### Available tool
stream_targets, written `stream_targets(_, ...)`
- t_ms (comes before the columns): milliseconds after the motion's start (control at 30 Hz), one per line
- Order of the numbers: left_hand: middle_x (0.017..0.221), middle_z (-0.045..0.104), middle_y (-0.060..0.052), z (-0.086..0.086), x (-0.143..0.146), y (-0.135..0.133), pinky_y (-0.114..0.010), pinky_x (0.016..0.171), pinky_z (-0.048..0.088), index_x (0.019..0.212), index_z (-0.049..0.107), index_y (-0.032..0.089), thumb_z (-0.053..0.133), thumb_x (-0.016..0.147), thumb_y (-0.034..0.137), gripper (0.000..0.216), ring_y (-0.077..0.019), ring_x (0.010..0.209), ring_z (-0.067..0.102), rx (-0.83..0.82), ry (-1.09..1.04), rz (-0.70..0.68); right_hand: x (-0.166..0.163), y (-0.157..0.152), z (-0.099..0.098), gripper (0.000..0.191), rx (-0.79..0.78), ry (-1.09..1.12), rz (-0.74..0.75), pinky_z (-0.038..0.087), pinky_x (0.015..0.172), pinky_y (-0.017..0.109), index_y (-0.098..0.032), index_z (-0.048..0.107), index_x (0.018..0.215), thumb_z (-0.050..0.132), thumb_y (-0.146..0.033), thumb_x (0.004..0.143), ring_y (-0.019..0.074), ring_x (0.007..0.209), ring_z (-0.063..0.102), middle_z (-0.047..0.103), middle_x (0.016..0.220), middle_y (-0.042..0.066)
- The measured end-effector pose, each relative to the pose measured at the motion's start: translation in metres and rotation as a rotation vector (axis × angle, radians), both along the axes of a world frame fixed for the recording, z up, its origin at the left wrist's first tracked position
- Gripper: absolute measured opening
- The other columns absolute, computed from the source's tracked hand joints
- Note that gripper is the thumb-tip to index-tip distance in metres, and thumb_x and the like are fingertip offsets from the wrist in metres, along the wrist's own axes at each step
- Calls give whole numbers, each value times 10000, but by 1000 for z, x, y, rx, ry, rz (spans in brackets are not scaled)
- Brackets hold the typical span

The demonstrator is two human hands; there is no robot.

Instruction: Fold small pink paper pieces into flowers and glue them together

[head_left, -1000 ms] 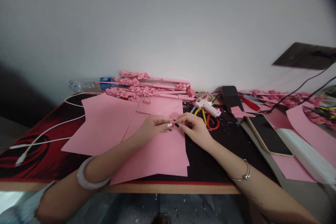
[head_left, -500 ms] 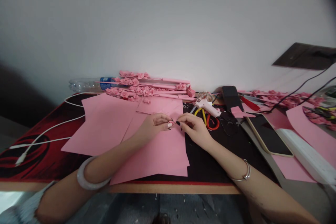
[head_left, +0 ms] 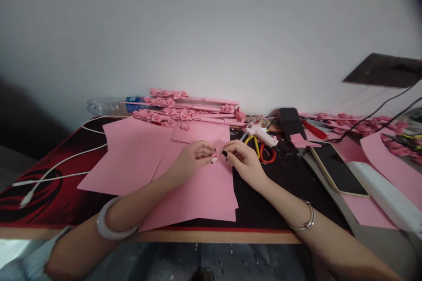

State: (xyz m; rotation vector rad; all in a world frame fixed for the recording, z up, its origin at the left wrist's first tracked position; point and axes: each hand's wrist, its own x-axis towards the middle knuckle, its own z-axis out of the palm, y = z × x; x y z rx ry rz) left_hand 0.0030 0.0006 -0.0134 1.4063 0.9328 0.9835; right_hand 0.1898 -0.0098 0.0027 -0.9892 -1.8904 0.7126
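Observation:
My left hand [head_left: 193,159] and my right hand [head_left: 242,160] meet over the pink paper sheets [head_left: 198,184] at the middle of the table. Both pinch one tiny pink paper piece [head_left: 216,156] between thumb and fingertips. The left wrist wears a pale bangle [head_left: 112,224], the right wrist a thin silver bracelet [head_left: 305,219]. The piece is too small to make out its shape.
A white glue gun [head_left: 260,134] and yellow-and-orange scissors [head_left: 260,149] lie just behind my right hand. Finished pink paper flower stems [head_left: 184,107] and a plastic bottle [head_left: 112,105] line the wall. A phone [head_left: 336,167], a white power strip [head_left: 385,193] and cables lie at right.
Both hands stayed together on the small piece. The fingers shifted slightly, and the hands dropped a little toward the paper.

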Motion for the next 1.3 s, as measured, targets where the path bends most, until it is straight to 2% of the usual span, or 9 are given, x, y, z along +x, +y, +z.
stream_targets(133,821,667,-33,-1,1,-2,-329,813,500,799,580,155,695,670,212,182,-170,823,640,53,25,-20,-4,-3,-1,38,-30,8,9,430,545,241,-199,611,803,586,-172,793,156,765,553,581,912,61)
stream_targets(267,810,668,-30,0,1,-5,-312,776,504,785,590,162,675,675,181,141,-168,798,641,87,82,-12,-6,-6,-2,22,-49,10,11,420,530,236,-197,604,755,617,-193,773,137,701,537,584,893,54)
stream_targets(567,773,670,-16,0,2,-7,-313,780,509,751,575,161,679,676,177,129,-160,787,649,39,68,-60,-8,-3,-6,140,-78,56,-2,428,648,274,-179,551,643,610,-132,762,153,777,548,554,821,34)
stream_targets(833,793,683,-33,1,3,-7,-326,786,511,757,591,149,677,678,172,119,-167,794,651,40,92,-51,-8,3,-13,167,-261,117,-2,392,626,267,-164,545,622,644,-226,742,132,680,503,528,725,9)
stream_targets(967,777,677,-25,0,3,-6,-317,772,512,750,588,142,679,672,164,123,-162,779,650,55,109,-51,-8,4,-13,245,-330,132,1,352,551,238,-156,535,606,669,-329,719,106,602,453,507,681,-4)
stream_targets(1133,780,675,-22,-1,3,-6,-305,769,515,770,583,145,675,680,158,130,-159,783,654,44,104,-76,-8,3,-9,304,-565,160,56,258,434,207,-157,509,636,656,-413,706,65,463,349,439,578,-41)
stream_targets(1300,785,681,-11,0,3,-6,-317,782,520,786,519,164,688,664,129,212,-155,791,666,25,43,-78,-6,4,-10,301,-616,176,54,245,430,202,-152,516,638,671,-406,687,61,461,341,426,554,-46)
